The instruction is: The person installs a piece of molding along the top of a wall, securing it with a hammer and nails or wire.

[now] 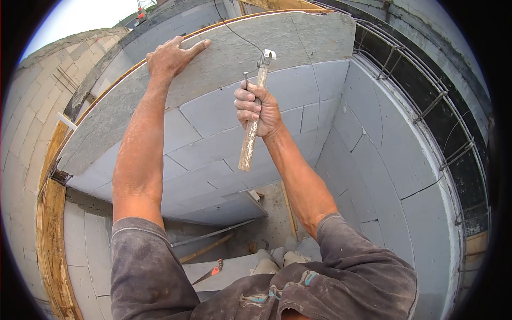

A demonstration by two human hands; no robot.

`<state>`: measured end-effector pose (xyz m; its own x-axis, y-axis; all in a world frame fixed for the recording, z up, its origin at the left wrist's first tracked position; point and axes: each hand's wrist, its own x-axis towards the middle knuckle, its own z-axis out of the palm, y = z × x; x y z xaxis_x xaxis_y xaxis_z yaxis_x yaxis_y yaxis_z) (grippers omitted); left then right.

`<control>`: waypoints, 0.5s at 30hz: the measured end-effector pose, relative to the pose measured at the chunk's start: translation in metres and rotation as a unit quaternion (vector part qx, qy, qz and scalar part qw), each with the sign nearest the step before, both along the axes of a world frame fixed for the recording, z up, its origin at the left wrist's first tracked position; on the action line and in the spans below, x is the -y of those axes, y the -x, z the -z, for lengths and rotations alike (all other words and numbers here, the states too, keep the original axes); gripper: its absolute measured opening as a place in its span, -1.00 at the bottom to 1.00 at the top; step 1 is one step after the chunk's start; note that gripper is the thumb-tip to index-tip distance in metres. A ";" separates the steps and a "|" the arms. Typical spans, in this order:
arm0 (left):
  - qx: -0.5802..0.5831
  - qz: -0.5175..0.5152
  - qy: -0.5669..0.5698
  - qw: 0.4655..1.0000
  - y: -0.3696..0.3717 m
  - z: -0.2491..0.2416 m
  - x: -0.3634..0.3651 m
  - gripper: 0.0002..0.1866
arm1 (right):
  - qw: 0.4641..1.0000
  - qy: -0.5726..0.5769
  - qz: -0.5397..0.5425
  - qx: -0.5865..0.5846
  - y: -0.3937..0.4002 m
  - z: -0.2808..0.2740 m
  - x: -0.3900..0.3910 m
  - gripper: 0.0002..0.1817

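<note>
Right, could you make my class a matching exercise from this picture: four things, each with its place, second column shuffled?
Things
1. Left hand
2. Hammer
3. Handsaw
4. Steel rods

Places
A. Low down, below the forearms
B. Along the right-hand wall
C. At the grey band's top edge
D. In the right hand

Pairs: 1-C, 2-D, 3-A, 4-B

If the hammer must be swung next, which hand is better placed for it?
Probably the right hand: it grips the hammer by its wooden handle, and a nail sticks up from the same grip. The left hand rests at the top edge of the concrete band, with no tool visible.
</note>
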<state>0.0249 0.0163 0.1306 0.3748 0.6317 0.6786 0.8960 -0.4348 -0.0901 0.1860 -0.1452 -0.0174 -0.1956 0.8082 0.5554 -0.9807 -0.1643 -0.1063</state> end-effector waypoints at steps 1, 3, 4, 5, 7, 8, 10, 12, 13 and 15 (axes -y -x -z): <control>0.002 0.001 0.003 1.000 0.001 0.000 -0.001 0.07 | 1.000 -0.009 -0.007 -0.006 0.002 0.001 -0.001 -0.87; 0.009 0.006 0.008 1.000 0.001 0.001 -0.003 0.09 | 1.000 -0.028 -0.004 -0.009 0.002 -0.001 -0.003 -0.86; 0.010 0.004 0.010 1.000 0.001 0.000 -0.005 0.09 | 0.999 -0.039 -0.002 -0.010 0.002 -0.004 -0.005 -0.86; 0.011 0.001 0.013 1.000 0.001 0.001 -0.005 0.10 | 0.999 -0.046 0.001 0.021 0.003 -0.005 -0.005 -0.86; 0.009 0.001 0.022 1.000 0.001 -0.002 -0.004 0.10 | 0.995 -0.058 0.008 0.083 0.005 -0.015 0.000 -0.86; 0.007 0.004 0.029 1.000 0.001 -0.003 -0.004 0.10 | 0.990 -0.040 0.039 0.131 0.008 -0.019 0.004 -0.86; 0.015 0.023 0.035 0.999 0.005 -0.005 -0.003 0.09 | 0.968 -0.005 0.100 0.228 0.014 -0.025 0.013 -0.85; 0.030 0.057 0.036 0.997 0.009 -0.003 -0.004 0.05 | 0.938 0.031 0.172 0.300 0.016 -0.028 0.022 -0.83; 0.054 0.101 -0.005 0.993 0.013 0.000 -0.007 0.00 | 0.918 0.051 0.209 0.333 0.016 -0.028 0.025 -0.82; 0.103 0.191 -0.085 0.972 0.019 0.008 -0.012 -0.08 | 0.888 0.051 0.261 0.374 0.013 -0.024 0.029 -0.80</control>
<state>0.0061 0.0280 0.1221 0.4049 0.3446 0.8470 0.6782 -0.7344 -0.0254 0.1727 -0.1745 0.0066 -0.0627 0.9361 0.3462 -0.5869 0.2460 -0.7714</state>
